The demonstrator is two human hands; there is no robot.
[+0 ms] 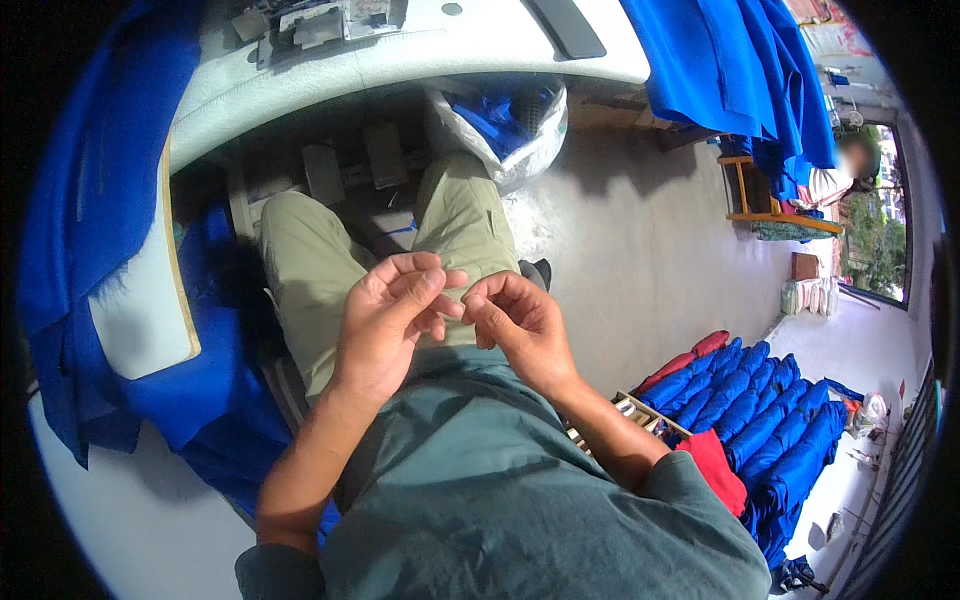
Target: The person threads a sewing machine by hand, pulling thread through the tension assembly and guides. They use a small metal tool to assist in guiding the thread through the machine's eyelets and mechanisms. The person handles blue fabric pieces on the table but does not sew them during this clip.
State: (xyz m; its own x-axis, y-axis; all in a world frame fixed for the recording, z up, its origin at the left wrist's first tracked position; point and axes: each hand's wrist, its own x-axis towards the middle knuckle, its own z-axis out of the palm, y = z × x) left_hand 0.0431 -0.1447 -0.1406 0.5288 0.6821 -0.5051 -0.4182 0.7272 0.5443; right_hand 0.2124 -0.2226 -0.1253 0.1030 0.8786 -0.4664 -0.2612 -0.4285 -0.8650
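Above my lap, my left hand (pixel 401 322) and my right hand (pixel 517 322) are held close together, fingertips almost meeting. The left fingers curl loosely with the thumb laid near the forefinger. On the right, thumb and forefinger are pinched together. Anything as fine as a thread between the fingertips is too small to make out. Beneath the hands are my light green trousers (pixel 469 217). Beyond my knees curves the front edge of a white worktable (pixel 495 45), with a grey sewing machine part (pixel 319 30) on it at the far left.
Blue cloth (pixel 112 187) drapes over the left table end; more blue cloth (pixel 727 67) hangs at the right. A white sack (pixel 540 150) holding blue scraps stands under the table. Rolled blue bundles (pixel 765 405) lie on the right-hand floor. A person (pixel 832 180) is near the window.
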